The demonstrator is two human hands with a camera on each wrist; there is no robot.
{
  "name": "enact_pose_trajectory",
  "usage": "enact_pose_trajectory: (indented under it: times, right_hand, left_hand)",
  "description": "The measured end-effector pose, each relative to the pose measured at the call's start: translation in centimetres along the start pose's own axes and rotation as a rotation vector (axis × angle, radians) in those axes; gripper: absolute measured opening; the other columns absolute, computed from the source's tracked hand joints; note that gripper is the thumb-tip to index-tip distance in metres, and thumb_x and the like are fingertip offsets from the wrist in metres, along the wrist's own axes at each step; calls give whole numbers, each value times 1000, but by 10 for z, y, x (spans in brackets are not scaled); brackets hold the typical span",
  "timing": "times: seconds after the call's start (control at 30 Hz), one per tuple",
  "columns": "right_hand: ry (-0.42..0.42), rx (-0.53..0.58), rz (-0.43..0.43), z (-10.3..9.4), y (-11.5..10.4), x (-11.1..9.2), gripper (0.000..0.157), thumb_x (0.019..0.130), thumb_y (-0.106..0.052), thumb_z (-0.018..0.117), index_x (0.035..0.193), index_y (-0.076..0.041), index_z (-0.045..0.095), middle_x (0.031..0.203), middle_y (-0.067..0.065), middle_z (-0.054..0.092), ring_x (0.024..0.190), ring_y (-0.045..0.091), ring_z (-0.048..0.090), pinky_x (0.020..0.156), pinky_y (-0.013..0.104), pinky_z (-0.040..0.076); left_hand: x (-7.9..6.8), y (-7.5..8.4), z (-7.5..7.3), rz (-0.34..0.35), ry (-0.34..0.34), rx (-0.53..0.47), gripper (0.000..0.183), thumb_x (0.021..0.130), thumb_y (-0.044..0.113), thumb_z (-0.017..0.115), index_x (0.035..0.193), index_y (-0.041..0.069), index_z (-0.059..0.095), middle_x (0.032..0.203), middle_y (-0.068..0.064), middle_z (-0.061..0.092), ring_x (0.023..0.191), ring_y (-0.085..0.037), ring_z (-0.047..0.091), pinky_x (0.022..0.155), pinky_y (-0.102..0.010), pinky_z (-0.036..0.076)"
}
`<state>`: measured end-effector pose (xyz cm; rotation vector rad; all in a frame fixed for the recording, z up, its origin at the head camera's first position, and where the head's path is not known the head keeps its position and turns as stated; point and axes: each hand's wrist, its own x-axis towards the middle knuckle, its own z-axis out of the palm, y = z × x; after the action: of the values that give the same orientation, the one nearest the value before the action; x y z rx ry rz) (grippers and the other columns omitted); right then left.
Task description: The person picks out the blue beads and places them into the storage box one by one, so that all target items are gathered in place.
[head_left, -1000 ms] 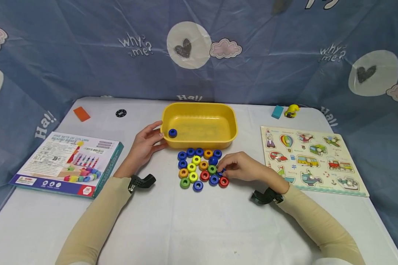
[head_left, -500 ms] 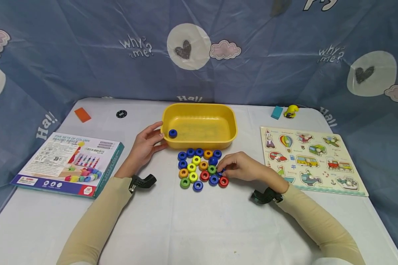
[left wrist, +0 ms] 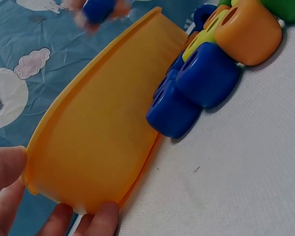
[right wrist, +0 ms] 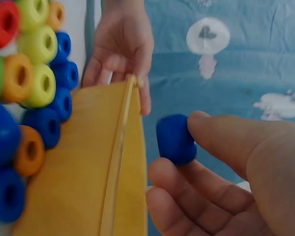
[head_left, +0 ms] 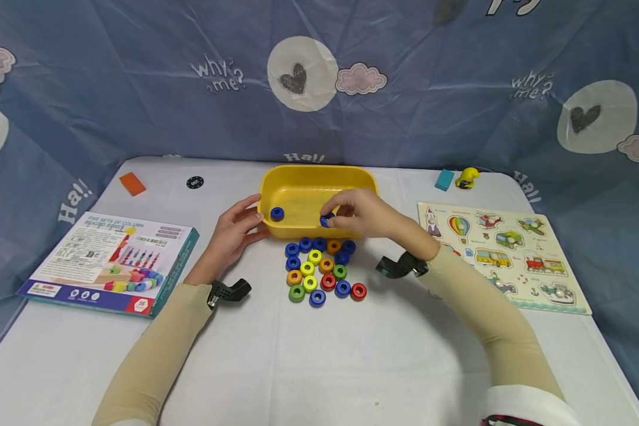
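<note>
A blue bead [right wrist: 174, 139] is pinched between the thumb and fingers of my right hand [head_left: 364, 213], above the near side of the yellow plastic tub [head_left: 319, 233]. Another blue bead [head_left: 277, 213] lies inside the tub at its left end. My left hand [head_left: 233, 236] grips the tub's left end, its fingers spread around the rim and end wall in the left wrist view. Just in front of the tub, several loose beads in blue, yellow, orange, green and red sit close together, among them a red bead [head_left: 358, 291] and an orange bead [left wrist: 248, 32].
A boxed bead set [head_left: 112, 260] lies at the left, with an orange block [head_left: 132, 184] and a black chip [head_left: 194, 182] behind it. On the right are a picture puzzle board [head_left: 511, 257], a teal block [head_left: 444, 180] and a yellow figurine [head_left: 467, 178].
My right hand has lifted a blue bead from the right side of the cluster and carried it up and left over the tub. My left hand has stayed at the tub's end.
</note>
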<state>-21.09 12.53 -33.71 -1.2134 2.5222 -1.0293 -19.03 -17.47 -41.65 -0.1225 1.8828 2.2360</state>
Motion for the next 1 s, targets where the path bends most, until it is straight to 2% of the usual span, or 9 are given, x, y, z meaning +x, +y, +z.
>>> enact_pose_trajectory:
  times: [0.13, 0.23, 0.43, 0.57, 0.73, 1.0]
  right_hand:
    - [2, -11, 117, 6, 6, 38, 22, 90, -16, 70, 110, -8, 72, 105, 4, 73, 78, 16, 64, 76, 26, 56]
    - [-21, -27, 192, 14, 11, 61, 26, 91, -19, 69, 114, -8, 71, 108, 3, 72, 82, 19, 63, 80, 26, 55]
    - [-92, -79, 246, 35, 20, 92, 28, 90, -17, 69, 116, -5, 70, 112, 7, 72, 102, 19, 65, 93, 28, 55]
    - [-129, -113, 254, 46, 24, 102, 27, 90, -15, 70, 115, -6, 70, 112, 7, 71, 105, 18, 64, 96, 28, 53]
    - [-135, -114, 255, 56, 29, 107, 25, 90, -14, 69, 113, -5, 71, 111, 8, 72, 103, 19, 64, 96, 28, 53]
    - [-140, -107, 280, 54, 29, 104, 29, 91, -17, 68, 118, -7, 68, 113, 8, 70, 104, 19, 64, 95, 30, 54]
  left_hand:
    - [0, 0, 0, 4, -7, -3, 54, 98, 11, 58, 148, 19, 41, 131, -7, 50, 98, -11, 62, 89, -32, 58]
    - [1, -1, 1, 5, -10, -2, 54, 98, 11, 58, 148, 19, 41, 131, -7, 50, 98, -11, 63, 89, -32, 59]
    - [1, -1, 0, 20, -12, -16, 55, 97, 12, 59, 148, 17, 40, 134, -9, 49, 97, -11, 63, 86, -31, 60]
    - [1, -1, -2, 22, -17, -22, 56, 97, 12, 59, 149, 16, 39, 134, -10, 49, 97, -11, 63, 86, -30, 60]
    - [1, -1, -2, 12, -16, -24, 56, 97, 12, 59, 149, 16, 39, 134, -9, 49, 97, -10, 63, 86, -30, 60]
    - [0, -1, -2, 12, -14, -11, 56, 97, 13, 59, 149, 17, 39, 137, -11, 47, 99, -12, 63, 89, -31, 58]
